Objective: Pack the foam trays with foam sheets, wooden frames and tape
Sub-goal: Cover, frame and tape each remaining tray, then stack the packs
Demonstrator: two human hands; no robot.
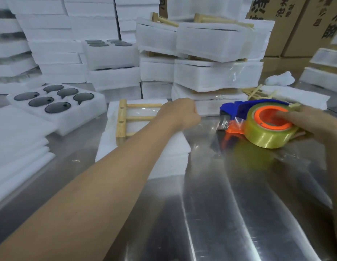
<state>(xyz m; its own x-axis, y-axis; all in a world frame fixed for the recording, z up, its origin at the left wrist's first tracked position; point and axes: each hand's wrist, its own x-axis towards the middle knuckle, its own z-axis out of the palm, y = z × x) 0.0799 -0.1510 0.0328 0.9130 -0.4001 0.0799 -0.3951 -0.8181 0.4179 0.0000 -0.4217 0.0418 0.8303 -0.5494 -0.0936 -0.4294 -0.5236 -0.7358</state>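
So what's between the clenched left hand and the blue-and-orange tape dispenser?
Head view: bare shiny metal tabletop between left hand and tape dispenser; any clear tape strand is too faint to tell.

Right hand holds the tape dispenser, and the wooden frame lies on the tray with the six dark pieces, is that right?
Not quite. In the head view the right hand does hold the tape dispenser, but the wooden frame lies on the white foam pack in the middle, by the left hand. The tray with six dark pieces sits to its left, without a frame.
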